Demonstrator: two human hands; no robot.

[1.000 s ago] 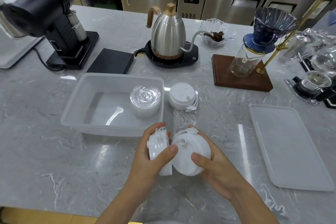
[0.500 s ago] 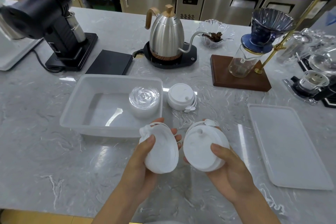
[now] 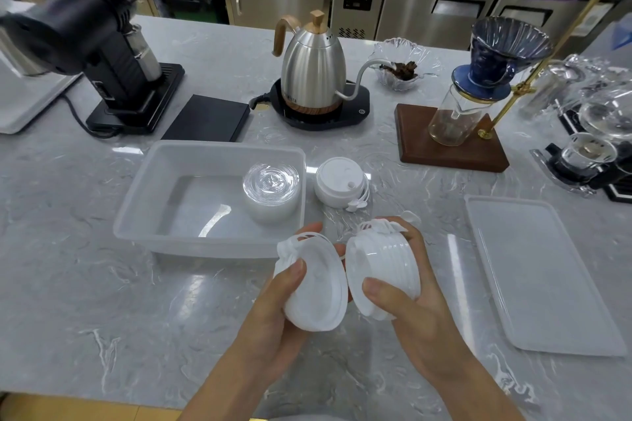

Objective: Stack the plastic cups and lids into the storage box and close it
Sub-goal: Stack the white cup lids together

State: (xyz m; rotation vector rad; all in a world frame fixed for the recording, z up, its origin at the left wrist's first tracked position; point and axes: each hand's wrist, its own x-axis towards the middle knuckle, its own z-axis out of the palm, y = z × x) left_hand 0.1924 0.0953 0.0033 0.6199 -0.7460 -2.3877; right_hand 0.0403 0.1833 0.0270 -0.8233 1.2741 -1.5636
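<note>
Above the counter's near side, my left hand point(image 3: 273, 311) grips a small stack of white lids point(image 3: 316, 287), its hollow underside tilted toward me. My right hand point(image 3: 410, 297) holds a second, thicker stack of white lids point(image 3: 383, 270) on edge, side by side with the first and almost touching it. The translucent storage box point(image 3: 143, 212) lies open just beyond my left hand, with a stack of clear lids point(image 3: 272, 190) in its right end. Another stack of white lids point(image 3: 338, 181) stands on the counter right of the box. The box's flat lid point(image 3: 540, 277) lies at the right.
Behind the box are a black scale point(image 3: 208, 118), a steel gooseneck kettle point(image 3: 316, 67) on its base and a black grinder point(image 3: 102, 44). A glass dish point(image 3: 403, 65), a pour-over stand on a wooden base point(image 3: 451, 147) and glassware point(image 3: 588, 147) fill the back right.
One stack of white lids held between both hands was split in two. The hands drew apart, and the right hand has now turned its stack on edge beside the left one.
</note>
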